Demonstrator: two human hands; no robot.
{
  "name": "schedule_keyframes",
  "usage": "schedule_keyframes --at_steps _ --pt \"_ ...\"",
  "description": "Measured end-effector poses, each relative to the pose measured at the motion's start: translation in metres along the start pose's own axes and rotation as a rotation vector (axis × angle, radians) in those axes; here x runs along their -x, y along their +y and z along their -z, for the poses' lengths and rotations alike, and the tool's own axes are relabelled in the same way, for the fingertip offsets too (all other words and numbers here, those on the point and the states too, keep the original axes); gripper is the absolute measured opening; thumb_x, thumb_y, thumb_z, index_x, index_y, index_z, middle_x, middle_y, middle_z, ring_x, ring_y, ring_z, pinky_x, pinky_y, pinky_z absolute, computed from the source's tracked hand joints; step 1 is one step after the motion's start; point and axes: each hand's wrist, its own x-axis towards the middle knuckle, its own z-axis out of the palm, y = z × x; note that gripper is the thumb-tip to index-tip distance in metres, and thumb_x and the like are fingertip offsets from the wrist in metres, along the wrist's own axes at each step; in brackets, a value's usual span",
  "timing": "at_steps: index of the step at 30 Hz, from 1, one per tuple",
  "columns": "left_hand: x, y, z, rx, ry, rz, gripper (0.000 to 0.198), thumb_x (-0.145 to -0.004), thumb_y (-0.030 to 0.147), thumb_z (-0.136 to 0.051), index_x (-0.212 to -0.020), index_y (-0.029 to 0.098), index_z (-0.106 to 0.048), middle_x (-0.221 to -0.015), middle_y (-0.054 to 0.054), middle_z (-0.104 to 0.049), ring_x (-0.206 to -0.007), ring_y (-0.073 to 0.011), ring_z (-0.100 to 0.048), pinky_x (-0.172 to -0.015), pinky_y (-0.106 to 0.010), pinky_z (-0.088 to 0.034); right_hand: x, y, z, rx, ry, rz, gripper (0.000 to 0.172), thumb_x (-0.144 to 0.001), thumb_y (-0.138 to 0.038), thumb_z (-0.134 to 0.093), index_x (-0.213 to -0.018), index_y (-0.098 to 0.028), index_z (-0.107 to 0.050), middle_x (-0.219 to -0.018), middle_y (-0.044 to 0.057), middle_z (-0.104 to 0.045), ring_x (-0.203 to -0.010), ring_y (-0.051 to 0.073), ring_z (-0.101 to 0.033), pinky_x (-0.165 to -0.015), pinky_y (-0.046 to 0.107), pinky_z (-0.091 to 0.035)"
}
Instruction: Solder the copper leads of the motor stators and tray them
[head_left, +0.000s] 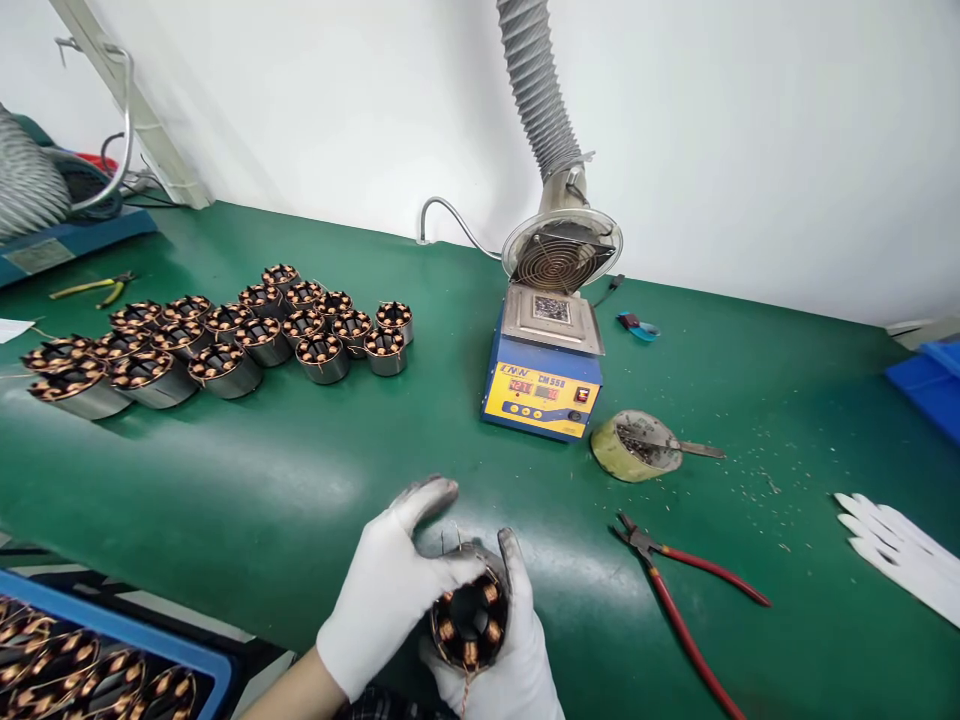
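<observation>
Both hands wear white gloves with darkened fingertips. A round motor stator point(470, 625) with copper coils and a black core is held near the front edge of the green table. My right hand point(517, 645) wraps round its right side and underside, closed on it. My left hand point(401, 580) is at its upper left, its thumb and forefinger parted, with other fingertips touching the stator's rim. Thin wire ends stand up at the top of the stator, beside the left fingers, and a twisted copper wire hangs from its lower edge.
Several stators point(225, 370) stand at the left, more in a blue crate point(217, 660). A blue solder pot point(540, 385) sits under an exhaust hood point(562, 250). Right of it are a round tin point(619, 460) with a flat tool, red-handled cutters point(645, 545) and white gloves point(900, 555).
</observation>
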Motion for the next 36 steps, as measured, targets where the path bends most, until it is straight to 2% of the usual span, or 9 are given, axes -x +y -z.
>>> schedule_keyframes --at_steps 5,11,15,19,22,26,29,32,36 --pt "-0.003 0.006 -0.004 0.180 -0.288 0.106 0.017 -0.060 0.027 -0.065 -0.071 0.014 -0.067 -0.074 -0.007 -0.071 -0.075 -0.0227 -0.065 -0.073 -0.033 -0.049 -0.005 0.002 -0.001 0.072 -0.012 0.004 0.107 -0.050 -0.027 -0.078 -0.140 -0.022 -0.021 -0.118 0.012 -0.058 -0.108 0.033 -0.056 -0.089 0.040 -0.049" --pt "-0.014 0.008 0.016 0.428 0.060 -0.010 0.030 -0.061 0.037 -0.073 -0.082 0.016 -0.067 -0.078 -0.004 -0.072 -0.079 -0.0183 -0.064 -0.080 -0.029 -0.047 0.003 0.001 -0.002 0.171 0.071 0.149 0.097 -0.054 -0.027 -0.078 -0.136 -0.020 -0.026 -0.116 0.013 -0.057 -0.108 0.032 -0.056 -0.093 0.043 -0.045" --pt "-0.013 0.006 0.028 0.237 -0.290 0.110 0.033 -0.062 0.033 -0.072 -0.090 0.017 -0.067 -0.086 -0.005 -0.071 -0.091 -0.0213 -0.061 -0.083 -0.030 -0.044 0.001 0.001 -0.001 0.295 0.082 0.442 0.063 -0.060 -0.027 -0.076 -0.117 -0.027 -0.048 -0.117 0.010 -0.057 -0.106 0.029 -0.057 -0.092 0.044 -0.046" --pt "-0.014 0.001 0.023 0.168 -0.509 0.127 0.019 -0.070 0.031 -0.063 -0.064 0.014 -0.064 -0.060 0.002 -0.061 -0.062 -0.0119 -0.051 -0.063 -0.024 -0.039 -0.006 -0.004 0.005 0.432 0.016 0.604 0.064 -0.059 -0.021 -0.073 -0.119 -0.026 -0.050 -0.111 0.007 -0.062 -0.103 0.028 -0.060 -0.088 0.040 -0.050" --pt "-0.018 -0.004 0.020 0.174 -0.435 0.097 0.022 -0.069 0.035 -0.064 -0.063 0.014 -0.063 -0.057 0.003 -0.058 -0.059 -0.0114 -0.050 -0.060 -0.024 -0.038 -0.007 -0.005 0.008 0.501 0.024 0.643 0.070 -0.057 -0.018 -0.073 -0.122 -0.024 -0.047 -0.112 0.009 -0.061 -0.100 0.028 -0.062 -0.084 0.037 -0.053" --pt "-0.015 -0.007 0.023 0.279 -0.068 0.004 0.036 -0.071 0.045 -0.061 -0.093 0.015 -0.064 -0.089 -0.005 -0.071 -0.094 -0.0205 -0.060 -0.086 -0.030 -0.043 -0.006 -0.003 0.007 0.511 0.058 0.678 0.070 -0.057 -0.020 -0.074 -0.120 -0.024 -0.045 -0.113 0.011 -0.060 -0.096 0.027 -0.063 -0.082 0.038 -0.054" --pt "-0.009 -0.006 0.021 0.233 -0.180 0.040 0.042 -0.064 0.035 -0.067 -0.101 0.016 -0.062 -0.102 -0.008 -0.069 -0.102 -0.0231 -0.059 -0.091 -0.033 -0.043 -0.007 -0.004 0.006 0.463 -0.001 0.713 0.069 -0.057 -0.017 -0.074 -0.118 -0.027 -0.045 -0.115 0.010 -0.058 -0.102 0.027 -0.061 -0.084 0.039 -0.053" --pt "-0.005 -0.003 0.013 0.274 -0.354 0.132 0.031 -0.056 0.026 -0.068 -0.084 0.014 -0.063 -0.078 -0.004 -0.068 -0.078 -0.0189 -0.061 -0.076 -0.031 -0.046 -0.007 -0.003 0.005 0.426 -0.008 0.684 0.067 -0.055 -0.016 -0.074 -0.115 -0.027 -0.045 -0.116 0.009 -0.057 -0.101 0.027 -0.061 -0.083 0.038 -0.053" --pt "-0.005 0.001 0.004 0.305 -0.317 0.148 0.019 -0.053 0.028 -0.066 -0.063 0.015 -0.056 -0.059 0.002 -0.058 -0.060 -0.0125 -0.053 -0.062 -0.027 -0.042 -0.003 0.004 0.004 0.349 0.009 0.478 0.063 -0.056 -0.016 -0.073 -0.111 -0.028 -0.047 -0.105 0.006 -0.062 -0.085 0.023 -0.066 -0.073 0.034 -0.056"
